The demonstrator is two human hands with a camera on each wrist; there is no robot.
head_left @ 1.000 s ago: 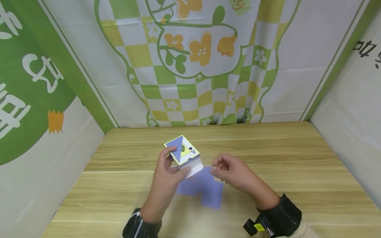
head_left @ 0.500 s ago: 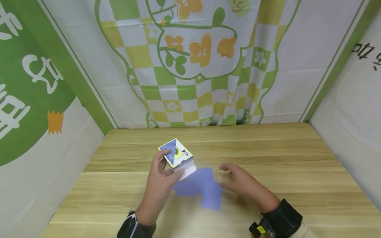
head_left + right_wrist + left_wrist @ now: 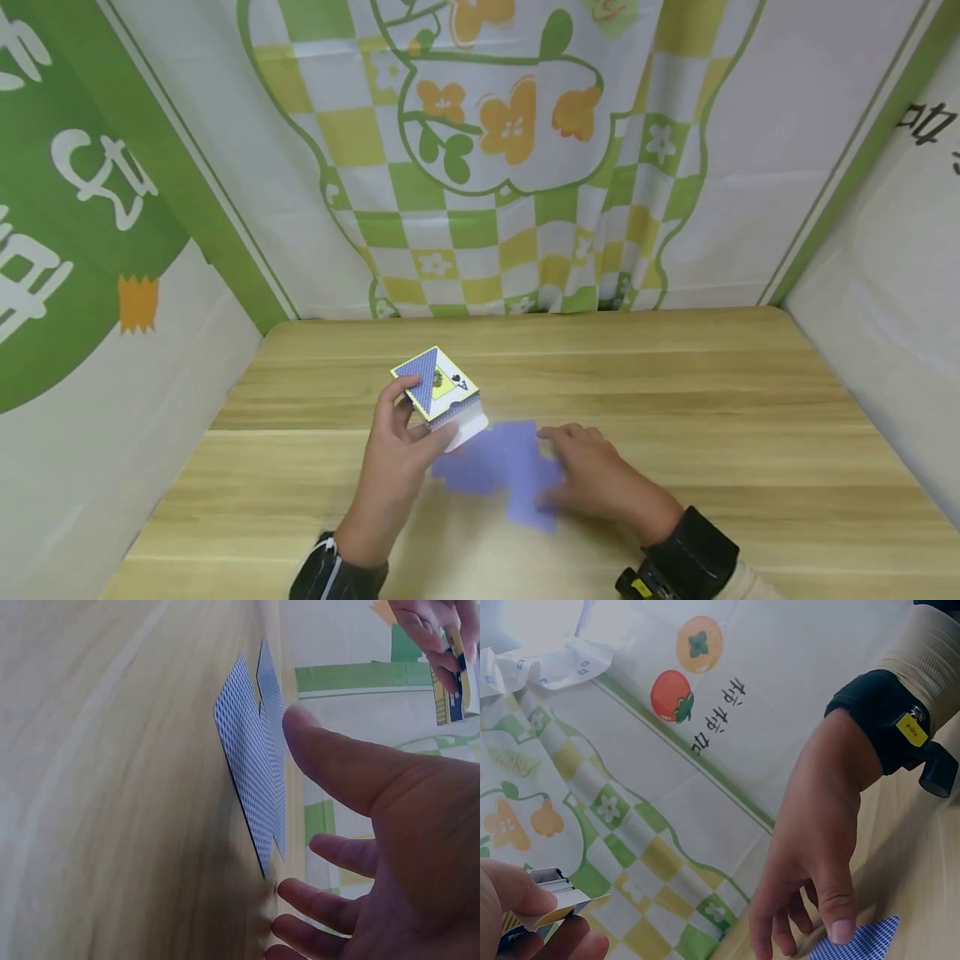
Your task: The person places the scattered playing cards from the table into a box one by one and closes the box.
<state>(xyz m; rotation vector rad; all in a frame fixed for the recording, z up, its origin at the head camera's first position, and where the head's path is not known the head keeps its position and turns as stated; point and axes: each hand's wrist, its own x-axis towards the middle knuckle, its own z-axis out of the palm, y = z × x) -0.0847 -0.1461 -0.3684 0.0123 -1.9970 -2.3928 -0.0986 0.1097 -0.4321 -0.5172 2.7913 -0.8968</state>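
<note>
With my left hand [image 3: 397, 458] I grip the card box [image 3: 438, 383] in the air above the bench [image 3: 712, 375], the thumb at its near edge and one finger on its upper face. The box is tilted, its printed face with an ace and a blue patterned triangle is turned upward, and its white flap [image 3: 468, 432] sticks out toward me and to the right. Below the box and to its right, several cards [image 3: 476, 467] lie on the bench with their blue backs up, partly covering one another. My right hand [image 3: 592, 475] is at the right edge of these cards, the thumb and the fingers spread apart; I cannot tell if the fingertips touch a card. On my right wrist there is a black band [image 3: 693, 550], and behind the bench hangs a checked cloth [image 3: 517, 233] in green, yellow and white
</note>
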